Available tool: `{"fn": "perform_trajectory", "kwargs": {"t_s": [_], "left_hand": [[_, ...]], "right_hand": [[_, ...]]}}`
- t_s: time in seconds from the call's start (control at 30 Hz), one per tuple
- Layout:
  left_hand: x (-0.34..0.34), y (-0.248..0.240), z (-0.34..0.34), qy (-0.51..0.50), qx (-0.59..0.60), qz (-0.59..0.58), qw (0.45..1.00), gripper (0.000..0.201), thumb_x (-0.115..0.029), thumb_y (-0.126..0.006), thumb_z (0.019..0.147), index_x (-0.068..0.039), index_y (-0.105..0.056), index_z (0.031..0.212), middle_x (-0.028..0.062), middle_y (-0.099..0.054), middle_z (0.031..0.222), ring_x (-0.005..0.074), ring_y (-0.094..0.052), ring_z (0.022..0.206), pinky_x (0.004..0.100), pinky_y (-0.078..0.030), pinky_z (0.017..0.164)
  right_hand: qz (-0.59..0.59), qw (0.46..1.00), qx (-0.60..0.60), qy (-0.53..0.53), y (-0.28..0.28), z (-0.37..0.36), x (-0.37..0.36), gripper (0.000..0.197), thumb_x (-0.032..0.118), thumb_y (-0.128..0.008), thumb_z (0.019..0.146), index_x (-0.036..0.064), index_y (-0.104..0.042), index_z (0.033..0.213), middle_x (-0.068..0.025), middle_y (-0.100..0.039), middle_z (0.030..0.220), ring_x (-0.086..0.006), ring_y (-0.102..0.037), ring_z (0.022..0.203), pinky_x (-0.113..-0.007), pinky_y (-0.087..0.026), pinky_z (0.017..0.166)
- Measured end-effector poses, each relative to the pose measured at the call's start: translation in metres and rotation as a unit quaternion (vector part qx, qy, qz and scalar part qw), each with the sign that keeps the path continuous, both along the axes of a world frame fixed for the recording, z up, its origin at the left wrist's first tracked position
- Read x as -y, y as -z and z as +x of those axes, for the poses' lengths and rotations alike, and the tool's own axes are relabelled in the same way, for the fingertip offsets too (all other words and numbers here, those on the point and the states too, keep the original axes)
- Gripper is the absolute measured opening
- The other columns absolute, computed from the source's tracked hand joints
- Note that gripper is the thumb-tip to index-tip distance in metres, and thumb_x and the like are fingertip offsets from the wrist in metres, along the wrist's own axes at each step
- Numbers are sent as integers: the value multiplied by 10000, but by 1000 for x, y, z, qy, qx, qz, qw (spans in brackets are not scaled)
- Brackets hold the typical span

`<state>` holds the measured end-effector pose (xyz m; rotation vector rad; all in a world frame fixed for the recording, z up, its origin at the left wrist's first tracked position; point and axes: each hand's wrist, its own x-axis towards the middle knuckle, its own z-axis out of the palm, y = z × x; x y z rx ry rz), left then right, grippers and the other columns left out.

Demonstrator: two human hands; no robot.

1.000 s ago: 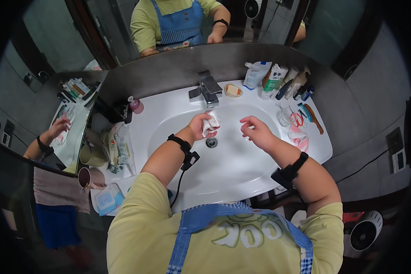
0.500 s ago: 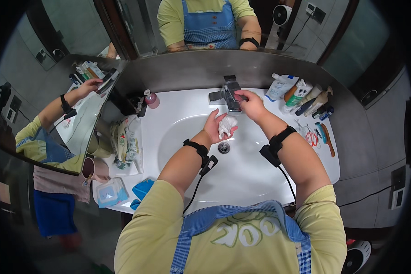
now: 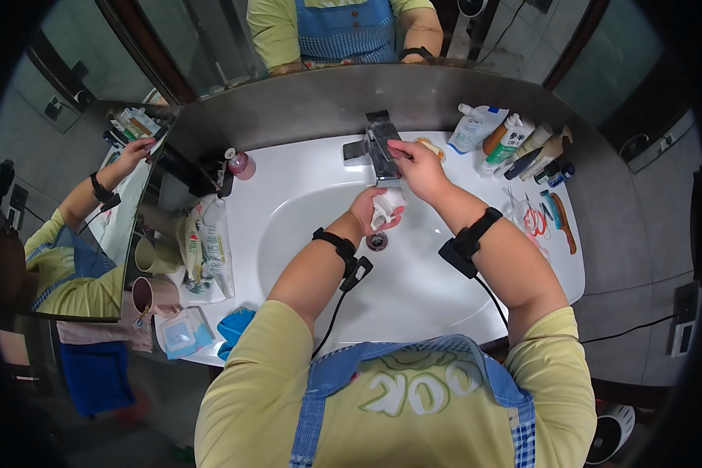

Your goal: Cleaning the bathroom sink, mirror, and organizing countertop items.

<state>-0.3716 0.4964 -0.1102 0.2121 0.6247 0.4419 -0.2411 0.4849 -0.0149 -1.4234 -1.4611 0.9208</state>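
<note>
While the right hand (image 3: 420,168) is at the faucet (image 3: 384,165): its fingers touch the right side of the dark lever (image 3: 380,125) – whether they close firmly around it, I cannot tell.
Left hand (image 3: 362,209): it is cupped, palm up, with the fingers closed loosely on a crumpled white cloth (image 3: 387,207).
White cloth: it lies in this palm just under the spout, above the far part of the basin (image 3: 421,300), with the drain (image 3: 377,241) on its near side.
Water: I cannot tell if any is running.
Step in hand: in my judgement, it is the working of the lever, with the cloth held ready below.
Next move: it probably calls for a light, controlled push on the lever – and for a steady left palm under the spout.
Around the basin: a pink bottle (image 3: 242,165) stands at the far left, tubes (image 3: 508,144) at the far right, and red-handled scissors (image 3: 533,222) lie at the right.
</note>
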Motion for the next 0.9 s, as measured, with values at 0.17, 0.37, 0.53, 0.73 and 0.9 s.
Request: {"fn": "perform_trajectory", "kwargs": {"t_s": [0.17,0.37,0.53,0.73,0.9], "left_hand": [[0,8,-11,1,-14,7,1000,282,-272,-525,761,-48,-485,929,111,-532,842,215,-536,721,330,-464,639],[0,6,-14,-36,-13,30,999,220,-190,-589,731,-57,-476,865,83,-498,761,187,-501,648,313,-466,588],[-2,8,-18,-44,-9,11,999,202,-174,-572,730,-55,-471,859,92,-499,753,202,-502,641,320,-472,582],[-1,15,-22,12,11,-12,1000,178,-155,-555,735,-56,-457,847,103,-507,737,211,-509,604,319,-482,578],[2,19,-20,-8,26,112,993,124,-164,-512,795,-65,-472,859,91,-519,736,193,-526,619,282,-481,558]], "right_hand": [[53,995,87,-10,0,4,2,340,-31,-410,800,11,-498,1125,-90,-566,1043,-138,-536,915,-227,-424,774],[21,999,35,-6,-14,-1,6,319,-9,-405,821,29,-504,1122,-86,-570,1030,-138,-542,888,-226,-433,762],[-30,999,20,-15,-32,-8,7,307,6,-412,828,43,-509,1117,-70,-572,1020,-127,-547,846,-227,-454,731],[-2,999,51,-15,-27,-4,6,301,11,-416,828,40,-510,1112,-66,-575,1016,-130,-555,827,-239,-461,737],[12,999,36,-11,-27,-4,6,292,32,-398,835,35,-504,1107,-65,-596,916,-124,-540,668,-249,-456,628]]}}
